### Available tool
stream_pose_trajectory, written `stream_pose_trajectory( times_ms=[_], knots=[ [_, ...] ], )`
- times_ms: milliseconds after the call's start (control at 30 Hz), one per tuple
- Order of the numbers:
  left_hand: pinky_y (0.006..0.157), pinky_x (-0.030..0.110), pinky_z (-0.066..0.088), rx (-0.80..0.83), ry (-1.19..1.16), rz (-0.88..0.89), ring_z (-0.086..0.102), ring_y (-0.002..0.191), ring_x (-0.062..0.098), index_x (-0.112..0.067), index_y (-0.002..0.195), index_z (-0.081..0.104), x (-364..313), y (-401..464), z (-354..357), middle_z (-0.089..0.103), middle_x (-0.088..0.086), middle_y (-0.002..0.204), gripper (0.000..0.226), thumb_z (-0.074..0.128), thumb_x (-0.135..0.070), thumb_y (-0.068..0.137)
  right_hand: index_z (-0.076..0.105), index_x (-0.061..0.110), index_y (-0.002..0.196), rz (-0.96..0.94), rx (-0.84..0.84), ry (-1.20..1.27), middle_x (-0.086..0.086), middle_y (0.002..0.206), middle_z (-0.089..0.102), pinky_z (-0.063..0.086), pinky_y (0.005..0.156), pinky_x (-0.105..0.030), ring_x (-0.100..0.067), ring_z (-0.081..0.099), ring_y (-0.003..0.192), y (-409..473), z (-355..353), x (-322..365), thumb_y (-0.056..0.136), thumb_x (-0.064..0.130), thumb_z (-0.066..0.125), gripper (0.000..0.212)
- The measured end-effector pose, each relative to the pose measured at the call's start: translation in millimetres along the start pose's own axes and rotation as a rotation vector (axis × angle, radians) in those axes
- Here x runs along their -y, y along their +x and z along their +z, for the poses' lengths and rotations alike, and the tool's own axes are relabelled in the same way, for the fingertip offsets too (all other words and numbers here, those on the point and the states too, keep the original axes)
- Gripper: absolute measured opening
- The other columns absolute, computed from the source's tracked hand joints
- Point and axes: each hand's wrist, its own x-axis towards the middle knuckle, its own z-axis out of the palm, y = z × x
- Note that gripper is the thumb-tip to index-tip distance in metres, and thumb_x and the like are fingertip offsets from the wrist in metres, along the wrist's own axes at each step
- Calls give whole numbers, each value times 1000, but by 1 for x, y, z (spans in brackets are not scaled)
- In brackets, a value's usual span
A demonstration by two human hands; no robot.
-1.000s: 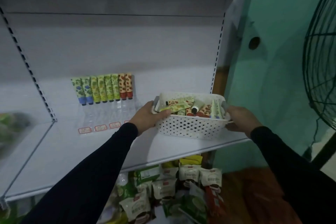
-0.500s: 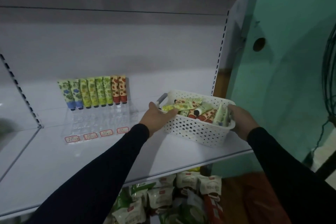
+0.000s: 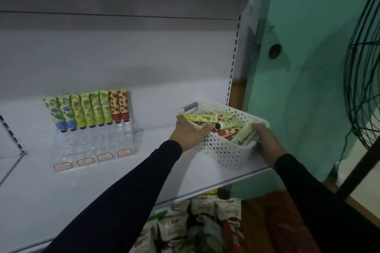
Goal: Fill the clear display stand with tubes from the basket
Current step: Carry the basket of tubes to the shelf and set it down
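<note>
A white perforated basket [image 3: 222,150] full of loose tubes [image 3: 228,124] rests on the right end of the white shelf [image 3: 102,181]. My left hand [image 3: 188,132] grips its left rim and my right hand [image 3: 265,139] grips its right rim. To the left stands the clear display stand [image 3: 96,144], stepped, with red price labels along its front. Its back row holds a line of upright tubes [image 3: 88,112]: blue-capped on the left, green in the middle, two red on the right. The stand's front rows hold nothing.
A slotted upright [image 3: 233,63] ends the shelf on the right, with a teal wall [image 3: 308,88] beyond. A black wire fan guard [image 3: 366,68] stands at far right. Packaged snacks [image 3: 205,215] fill the shelf below. A clear divider [image 3: 14,150] bounds the shelf at left.
The basket has been pushed farther back onto the shelf and turned at an angle, both hands staying on its rims. The view has shifted closer and to the right.
</note>
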Motion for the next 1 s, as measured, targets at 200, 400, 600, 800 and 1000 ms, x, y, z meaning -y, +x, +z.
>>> stream_pose_trajectory(
  times_ms=[200, 400, 600, 800, 1000],
  knots=[
    [95, 35, 54, 100, -171, 30, 57, 119, 13, -31, 145, -2, 5, 6, 2, 51, -4, 139, 114, 75, -64, 68, 59, 27, 99, -76, -3, 7, 1, 100, 67, 46, 68, -28, -11, 63, 88, -1, -1, 2, 103, 31, 37, 23],
    [79, 10, 49, 152, -202, 34, 49, 119, 4, -19, 151, -16, -4, 3, 6, 44, -13, 135, 105, 65, -40, 89, 64, 20, 113, -241, -66, -143, -5, 110, 71, 56, 83, -40, -22, 67, 103, -5, -10, 9, 100, 41, 43, 32],
    [107, 38, 42, 241, -181, 18, 35, 139, 19, -40, 151, -4, 22, 0, 30, 37, -5, 150, 100, 68, -50, 83, 62, 20, 108, -445, -128, -407, -3, 111, 59, 48, 86, -29, -17, 59, 100, -1, -2, 38, 95, 32, 52, 21],
    [100, 27, 37, 251, 24, 60, 36, 130, 10, -37, 151, 5, 17, 9, 2, 40, -10, 145, 102, 75, -49, 78, 59, 23, 101, -505, -192, -509, -7, 104, 64, 50, 82, -37, -24, 60, 96, -5, 4, 36, 98, 42, 43, 25],
    [98, 28, 42, 269, 16, 44, 50, 117, 13, -34, 150, 18, 11, -9, 9, 46, -12, 136, 70, 60, -39, 93, 60, 14, 91, -578, -369, -624, -8, 87, 62, 46, 76, -36, -28, 57, 87, -9, 26, 31, 102, 31, 39, 30]
  ],
)
